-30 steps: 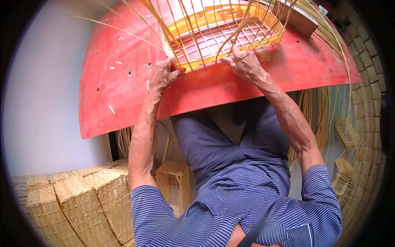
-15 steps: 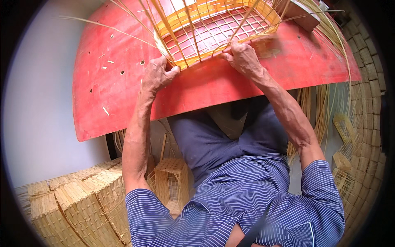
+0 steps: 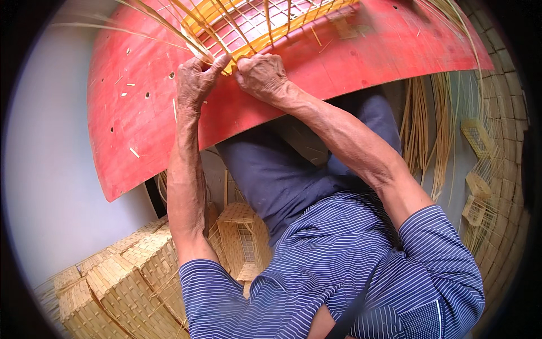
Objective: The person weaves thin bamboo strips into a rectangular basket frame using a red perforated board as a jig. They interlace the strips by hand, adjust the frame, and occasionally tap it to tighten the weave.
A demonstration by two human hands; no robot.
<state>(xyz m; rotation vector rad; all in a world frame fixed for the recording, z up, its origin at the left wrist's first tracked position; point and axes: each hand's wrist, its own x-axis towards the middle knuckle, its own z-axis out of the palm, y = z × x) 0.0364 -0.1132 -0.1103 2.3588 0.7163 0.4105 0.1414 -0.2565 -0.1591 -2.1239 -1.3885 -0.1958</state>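
A partly woven bamboo basket (image 3: 293,25) lies on the red board, with an open lattice bottom, yellow bands along its sides and long loose strips rising from it. My left hand (image 3: 195,85) is closed at its near left corner, thumb pressed on the edge where several strips (image 3: 192,42) come together. Close beside it, my right hand (image 3: 262,76) is curled over the yellow band of the near side. Its fingertips are tucked against the weave and partly hidden. A small gap at the corner separates the two hands.
The red board (image 3: 135,113) has drilled holes and small bamboo scraps on it. Bundles of long strips (image 3: 415,121) hang beyond its right edge. Large woven baskets (image 3: 130,288) stand at lower left, near a smaller woven piece (image 3: 240,226). Several small baskets (image 3: 477,135) lie at right.
My right hand has slid left along the basket's near side to the corner, close to my left hand. The left hand stays at that corner, its thumb now raised onto the edge.
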